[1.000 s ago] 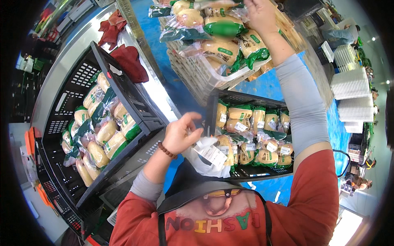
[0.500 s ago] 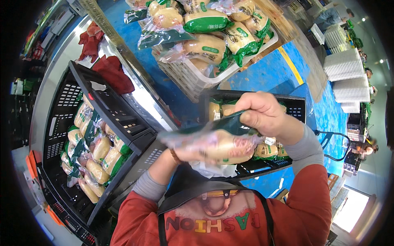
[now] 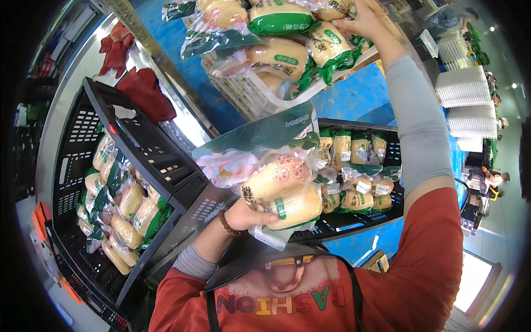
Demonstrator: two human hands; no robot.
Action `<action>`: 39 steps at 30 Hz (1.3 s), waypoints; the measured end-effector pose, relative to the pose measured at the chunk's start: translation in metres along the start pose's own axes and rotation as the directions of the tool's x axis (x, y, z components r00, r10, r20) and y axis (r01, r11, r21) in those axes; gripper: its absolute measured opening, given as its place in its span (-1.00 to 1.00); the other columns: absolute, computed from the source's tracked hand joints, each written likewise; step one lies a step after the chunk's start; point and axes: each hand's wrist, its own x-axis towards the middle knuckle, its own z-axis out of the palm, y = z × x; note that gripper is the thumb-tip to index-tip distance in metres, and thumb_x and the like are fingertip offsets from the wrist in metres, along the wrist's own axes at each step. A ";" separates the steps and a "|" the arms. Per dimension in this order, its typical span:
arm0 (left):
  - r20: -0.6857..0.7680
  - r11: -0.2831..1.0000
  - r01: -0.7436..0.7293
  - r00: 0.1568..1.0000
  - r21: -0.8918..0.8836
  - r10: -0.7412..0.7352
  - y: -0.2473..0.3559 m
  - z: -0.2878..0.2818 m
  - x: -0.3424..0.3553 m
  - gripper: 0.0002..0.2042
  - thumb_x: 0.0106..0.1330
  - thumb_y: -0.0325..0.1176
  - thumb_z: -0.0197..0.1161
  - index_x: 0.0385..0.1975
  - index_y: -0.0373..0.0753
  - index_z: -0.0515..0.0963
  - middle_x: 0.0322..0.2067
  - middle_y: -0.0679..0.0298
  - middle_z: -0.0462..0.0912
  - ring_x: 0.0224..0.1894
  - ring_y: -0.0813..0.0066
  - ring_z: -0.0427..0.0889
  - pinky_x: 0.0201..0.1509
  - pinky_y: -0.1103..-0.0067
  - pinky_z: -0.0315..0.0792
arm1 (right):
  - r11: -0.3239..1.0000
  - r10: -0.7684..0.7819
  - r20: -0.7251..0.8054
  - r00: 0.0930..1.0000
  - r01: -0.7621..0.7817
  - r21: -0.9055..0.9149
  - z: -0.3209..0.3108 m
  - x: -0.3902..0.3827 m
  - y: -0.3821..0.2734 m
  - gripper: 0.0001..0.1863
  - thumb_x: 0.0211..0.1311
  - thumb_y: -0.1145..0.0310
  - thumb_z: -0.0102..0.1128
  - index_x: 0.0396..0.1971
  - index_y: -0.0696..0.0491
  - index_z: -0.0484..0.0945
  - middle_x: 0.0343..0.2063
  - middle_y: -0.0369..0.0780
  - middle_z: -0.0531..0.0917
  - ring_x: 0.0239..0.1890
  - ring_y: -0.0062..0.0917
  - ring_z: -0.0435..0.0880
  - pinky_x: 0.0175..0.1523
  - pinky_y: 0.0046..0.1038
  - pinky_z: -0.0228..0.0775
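My left hand [image 3: 249, 214], with a beaded bracelet at its wrist, grips a clear and green plastic bag of lotus root [image 3: 285, 185] from below, in front of my chest. The bag's unfilled green end flops out to the upper left. A white paper-like piece [image 3: 272, 238] shows under the bag. Stretched far forward, my right hand [image 3: 362, 25] is at the right side of a white basket [image 3: 265, 105] heaped with more bagged lotus root [image 3: 282, 58]. Its fingers are apart at the packs there; whether they touch one I cannot tell.
At left a tilted black crate [image 3: 149, 149] holds several lotus root bags [image 3: 130, 199]. Another black crate [image 3: 343, 224] ahead holds rows of labelled packs [image 3: 359, 185]. Red cloths [image 3: 145, 94] lie on a metal surface; white crates [image 3: 464, 88] are stacked far right.
My right hand has let go of the bag's green end and moved forward to the white basket. My left hand still holds the bag, now turned with its printed side showing.
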 end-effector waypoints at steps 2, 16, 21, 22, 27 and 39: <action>-0.040 1.000 0.017 0.999 -0.013 -0.017 -0.005 -0.005 -0.005 -0.20 -0.09 -0.28 0.46 0.18 -0.32 0.18 0.10 0.22 0.36 0.14 0.40 0.33 0.19 0.47 0.23 | 0.989 -0.028 0.098 0.995 0.014 0.149 0.004 0.010 0.028 0.10 -0.41 0.26 0.53 0.24 0.11 0.07 0.04 -0.12 0.43 0.08 -0.44 0.38 0.17 -0.45 0.20; -0.107 0.960 0.259 0.957 -0.105 -0.269 -0.034 0.004 0.006 -0.32 0.01 -0.36 0.38 0.16 -0.31 0.22 0.04 0.23 0.42 0.06 0.44 0.41 0.14 0.51 0.30 | 0.846 0.227 -0.295 0.928 -0.039 0.531 -0.036 -0.150 -0.016 -0.11 -0.21 0.23 0.43 0.18 0.07 0.14 -0.01 -0.16 0.44 -0.01 -0.40 0.49 0.04 -0.36 0.37; -0.015 0.913 0.400 0.915 -0.084 -0.403 -0.056 0.022 0.025 -0.35 0.05 -0.35 0.35 0.16 -0.30 0.22 0.04 0.23 0.43 0.05 0.44 0.43 0.13 0.52 0.32 | 0.514 0.727 0.014 0.687 -0.557 0.653 -0.006 -0.365 -0.086 0.14 -0.52 0.35 0.49 0.24 0.14 0.05 0.07 -0.16 0.36 0.13 -0.41 0.34 0.20 -0.43 0.20; -0.015 0.895 0.435 0.899 -0.093 -0.438 -0.060 0.027 0.027 -0.35 0.06 -0.34 0.35 0.16 -0.31 0.22 0.04 0.21 0.43 0.05 0.42 0.44 0.13 0.51 0.32 | 0.580 0.729 0.049 0.683 -0.653 0.486 0.013 -0.395 -0.093 0.12 -0.53 0.26 0.47 0.24 0.05 0.09 0.01 -0.12 0.40 0.09 -0.33 0.38 0.15 -0.38 0.25; -0.056 0.871 0.470 0.875 -0.142 -0.481 -0.097 0.041 0.035 -0.40 0.08 -0.34 0.33 0.13 -0.33 0.26 -0.01 0.19 0.47 0.00 0.40 0.48 0.09 0.50 0.36 | 0.395 0.911 0.002 0.413 -0.871 -0.293 0.066 -0.474 -0.134 0.12 -0.44 0.07 0.46 0.26 -0.09 0.05 -0.06 -0.08 0.38 0.06 -0.16 0.30 0.12 -0.16 0.17; -0.397 0.900 0.429 0.814 -0.081 -0.424 -0.094 0.062 -0.025 -0.55 0.20 -0.36 0.20 0.07 -0.35 0.31 -0.09 0.17 0.54 -0.10 0.37 0.57 -0.03 0.49 0.46 | 0.512 0.858 0.236 0.456 -0.714 -0.477 0.094 -0.480 -0.125 -0.03 -0.19 0.00 0.36 0.26 -0.14 0.04 0.16 -0.02 0.19 0.17 -0.20 0.22 0.17 -0.11 0.02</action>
